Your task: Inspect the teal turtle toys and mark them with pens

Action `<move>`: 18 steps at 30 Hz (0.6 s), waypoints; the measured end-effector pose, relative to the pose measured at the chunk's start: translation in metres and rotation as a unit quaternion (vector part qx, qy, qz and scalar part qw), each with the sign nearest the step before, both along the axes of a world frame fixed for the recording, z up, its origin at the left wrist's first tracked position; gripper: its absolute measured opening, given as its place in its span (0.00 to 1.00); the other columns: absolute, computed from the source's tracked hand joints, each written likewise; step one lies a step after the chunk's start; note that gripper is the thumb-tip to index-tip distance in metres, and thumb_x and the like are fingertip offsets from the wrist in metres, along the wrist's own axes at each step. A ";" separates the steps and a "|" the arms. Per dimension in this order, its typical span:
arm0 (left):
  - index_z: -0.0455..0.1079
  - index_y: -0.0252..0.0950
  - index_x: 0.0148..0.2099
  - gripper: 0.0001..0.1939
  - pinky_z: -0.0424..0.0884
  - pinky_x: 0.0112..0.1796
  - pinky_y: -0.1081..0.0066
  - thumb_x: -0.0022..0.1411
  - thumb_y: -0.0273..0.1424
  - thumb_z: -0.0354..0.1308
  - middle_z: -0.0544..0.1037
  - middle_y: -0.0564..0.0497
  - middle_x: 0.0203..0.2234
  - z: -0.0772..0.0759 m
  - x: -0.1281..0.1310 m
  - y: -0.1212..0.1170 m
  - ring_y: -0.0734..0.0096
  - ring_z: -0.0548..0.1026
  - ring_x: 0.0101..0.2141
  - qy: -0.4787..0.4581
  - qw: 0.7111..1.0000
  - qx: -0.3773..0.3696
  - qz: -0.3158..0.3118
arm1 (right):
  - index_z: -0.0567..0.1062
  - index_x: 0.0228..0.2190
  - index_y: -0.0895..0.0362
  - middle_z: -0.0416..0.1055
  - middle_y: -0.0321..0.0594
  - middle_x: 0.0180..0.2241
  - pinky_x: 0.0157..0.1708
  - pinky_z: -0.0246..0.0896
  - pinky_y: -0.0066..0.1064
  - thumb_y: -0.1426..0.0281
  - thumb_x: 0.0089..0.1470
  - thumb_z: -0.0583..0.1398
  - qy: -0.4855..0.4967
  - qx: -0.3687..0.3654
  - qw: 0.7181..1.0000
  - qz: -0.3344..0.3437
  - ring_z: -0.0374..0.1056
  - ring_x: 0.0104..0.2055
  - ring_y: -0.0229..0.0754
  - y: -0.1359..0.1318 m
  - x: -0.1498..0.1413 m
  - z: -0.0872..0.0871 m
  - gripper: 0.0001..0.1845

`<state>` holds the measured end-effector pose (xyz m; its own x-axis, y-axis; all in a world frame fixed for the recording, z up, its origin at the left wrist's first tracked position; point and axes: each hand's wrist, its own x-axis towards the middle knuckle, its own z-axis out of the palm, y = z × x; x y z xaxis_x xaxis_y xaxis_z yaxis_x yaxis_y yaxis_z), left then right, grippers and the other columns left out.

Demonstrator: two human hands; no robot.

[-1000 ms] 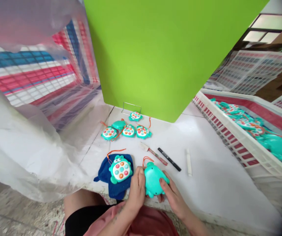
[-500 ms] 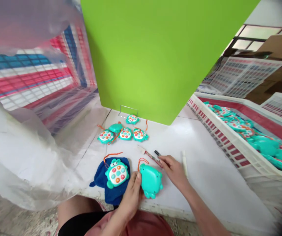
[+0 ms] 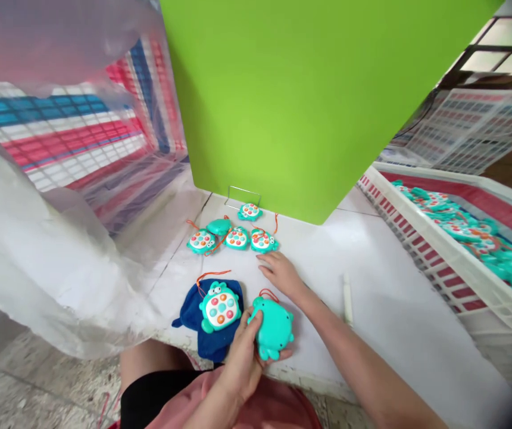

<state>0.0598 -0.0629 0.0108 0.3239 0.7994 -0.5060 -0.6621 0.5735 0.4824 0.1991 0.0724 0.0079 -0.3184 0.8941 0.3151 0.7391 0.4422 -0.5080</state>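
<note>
My left hand (image 3: 242,351) is closed on a teal turtle-shaped toy (image 3: 276,329), held back side up at the near edge of the white table (image 3: 390,333), an orange cord at its top. My right hand (image 3: 280,272) reaches forward just beyond that toy, knuckles up, fingers together and bent down onto the table; what lies under them is hidden. A second turtle toy (image 3: 219,307), coloured buttons up, lies on a dark blue cloth (image 3: 188,313) to the left.
Several more turtle toys (image 3: 233,236) lie by a wire stand (image 3: 243,193) at the foot of a green board (image 3: 305,101). A white stick (image 3: 347,296) lies right of my arm. A white crate (image 3: 434,259) holds many toys. Clear plastic sheeting (image 3: 37,238) hangs left.
My right hand let go of the teal toy, went to the pens on the table, then moved left and forward. The black marker and red tool are now hidden. My left hand keeps the toy.
</note>
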 end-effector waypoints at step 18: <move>0.56 0.40 0.56 0.26 0.72 0.36 0.70 0.58 0.35 0.60 0.75 0.48 0.38 -0.002 0.018 -0.002 0.68 0.75 0.36 -0.004 0.994 0.034 0.102 | 0.72 0.46 0.59 0.70 0.46 0.35 0.35 0.67 0.40 0.78 0.60 0.50 -0.052 0.138 0.988 -0.049 0.65 0.36 0.45 -0.149 0.010 -0.005 0.16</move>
<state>0.0783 -0.0647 0.0085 0.1545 0.8812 -0.4469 -0.7652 0.3928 0.5101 0.2096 -0.0762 0.0025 -0.2771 0.8073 0.5211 0.8271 0.4764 -0.2983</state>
